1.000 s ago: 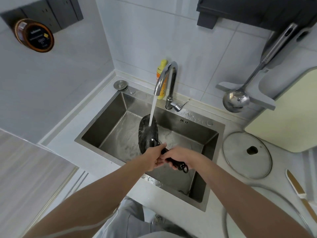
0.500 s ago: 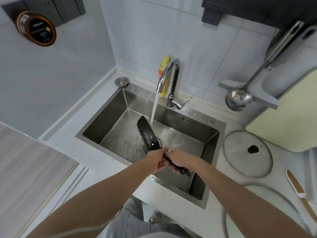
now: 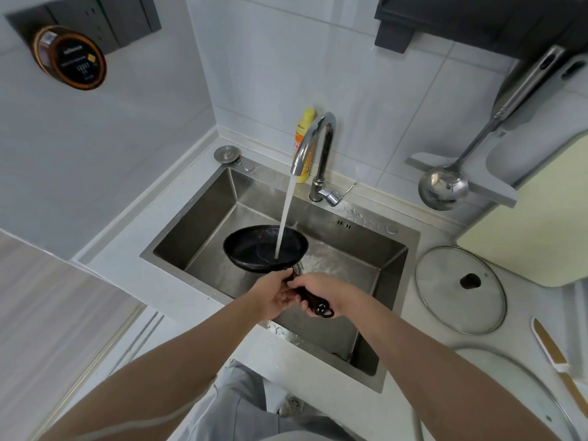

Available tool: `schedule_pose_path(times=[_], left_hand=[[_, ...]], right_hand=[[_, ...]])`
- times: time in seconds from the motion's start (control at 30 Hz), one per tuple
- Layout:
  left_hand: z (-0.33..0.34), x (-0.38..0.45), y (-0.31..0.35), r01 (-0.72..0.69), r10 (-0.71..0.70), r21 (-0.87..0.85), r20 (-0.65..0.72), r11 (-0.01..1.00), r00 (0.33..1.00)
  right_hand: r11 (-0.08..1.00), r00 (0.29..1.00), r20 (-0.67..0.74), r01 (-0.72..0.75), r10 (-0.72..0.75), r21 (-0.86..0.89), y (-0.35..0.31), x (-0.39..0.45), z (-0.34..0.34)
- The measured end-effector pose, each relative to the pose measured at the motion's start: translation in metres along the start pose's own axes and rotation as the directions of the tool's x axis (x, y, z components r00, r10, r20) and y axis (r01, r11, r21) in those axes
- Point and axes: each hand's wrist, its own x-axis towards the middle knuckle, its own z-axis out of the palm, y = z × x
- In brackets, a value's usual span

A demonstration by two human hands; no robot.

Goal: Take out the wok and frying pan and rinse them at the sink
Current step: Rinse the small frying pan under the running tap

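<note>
A small black frying pan (image 3: 254,248) is held level over the steel sink (image 3: 397,272), open side up. Water from the chrome tap (image 3: 313,144) pours into its bowl. My left hand (image 3: 272,296) and my right hand (image 3: 318,289) both grip the pan's dark handle (image 3: 319,307), left nearer the bowl, right further back. The handle's ringed end sticks out below my right hand. No wok is in sight.
A yellow bottle (image 3: 304,135) stands behind the tap. Right of the sink lies a glass lid (image 3: 439,294); another lid's rim (image 3: 528,377) and a knife (image 3: 553,351) sit nearer me. A ladle (image 3: 444,187) hangs on the wall by a pale cutting board (image 3: 541,224).
The pan has turned from standing on edge under the stream to lying level with its open side up. Both hands have stayed on the handle.
</note>
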Motion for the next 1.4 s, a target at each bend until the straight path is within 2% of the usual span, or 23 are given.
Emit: schedule_pose_path(times=[0.07, 0.13, 0.33, 0.43, 0.5, 0.7, 0.87, 0.97, 1.03, 1.1, 1.2, 1.27, 1.4], left_hand=[[0.002, 0.001, 0.005, 0.003, -0.001, 0.039, -0.039, 0.999, 0.999], [0.005, 0.002, 0.009, 0.002, 0.002, 0.062, -0.071, 0.998, 0.997], [0.015, 0.006, 0.016, -0.002, 0.009, 0.110, -0.064, 0.994, 0.998], [0.017, 0.009, 0.013, 0.007, 0.002, 0.114, -0.083, 0.993, 0.997], [0.018, 0.012, 0.011, 0.026, -0.017, 0.118, -0.082, 0.993, 0.996], [0.025, 0.010, 0.001, 0.062, -0.048, 0.123, -0.114, 0.990, 0.992], [0.028, 0.015, -0.008, 0.098, -0.086, 0.146, -0.091, 0.984, 0.992], [0.031, 0.013, -0.011, 0.115, -0.104, 0.163, -0.076, 0.980, 0.992], [0.031, 0.013, -0.012, 0.129, -0.119, 0.190, -0.064, 0.973, 0.991], [0.031, 0.014, -0.013, 0.130, -0.121, 0.204, -0.057, 0.970, 0.991], [0.033, 0.015, -0.014, 0.112, -0.102, 0.215, -0.060, 0.970, 0.993], [0.035, 0.012, -0.014, 0.088, -0.079, 0.199, -0.052, 0.976, 0.996], [0.034, 0.010, -0.009, 0.075, -0.070, 0.172, -0.039, 0.982, 0.997]], right_hand=[[0.969, 0.993, -0.070, 0.078, -0.097, -0.234, -0.005, -0.001, 0.006], [0.886, 0.976, -0.124, 0.103, -0.177, -0.452, -0.008, -0.002, 0.010], [0.566, 0.912, -0.203, 0.037, -0.355, -0.824, -0.013, -0.001, 0.018], [0.371, 0.858, -0.230, -0.049, -0.460, -0.927, -0.007, -0.005, 0.019], [0.286, 0.823, -0.226, -0.081, -0.522, -0.955, -0.001, -0.002, 0.017], [0.225, 0.822, -0.205, -0.096, -0.532, -0.970, 0.012, 0.008, 0.011], [0.321, 0.848, -0.222, -0.066, -0.480, -0.945, 0.020, 0.007, -0.005], [0.434, 0.888, -0.214, -0.018, -0.407, -0.901, 0.019, 0.005, -0.015], [0.556, 0.935, -0.186, 0.014, -0.302, -0.831, 0.017, 0.005, -0.022], [0.718, 0.967, -0.162, 0.031, -0.198, -0.695, 0.016, 0.004, -0.028], [0.931, 0.990, -0.098, 0.062, -0.104, -0.360, 0.019, -0.002, -0.031], [0.986, 0.997, -0.021, 0.072, -0.076, -0.151, 0.021, -0.008, -0.030], [0.997, 0.995, 0.075, 0.055, -0.059, 0.053, 0.028, -0.006, -0.026]])
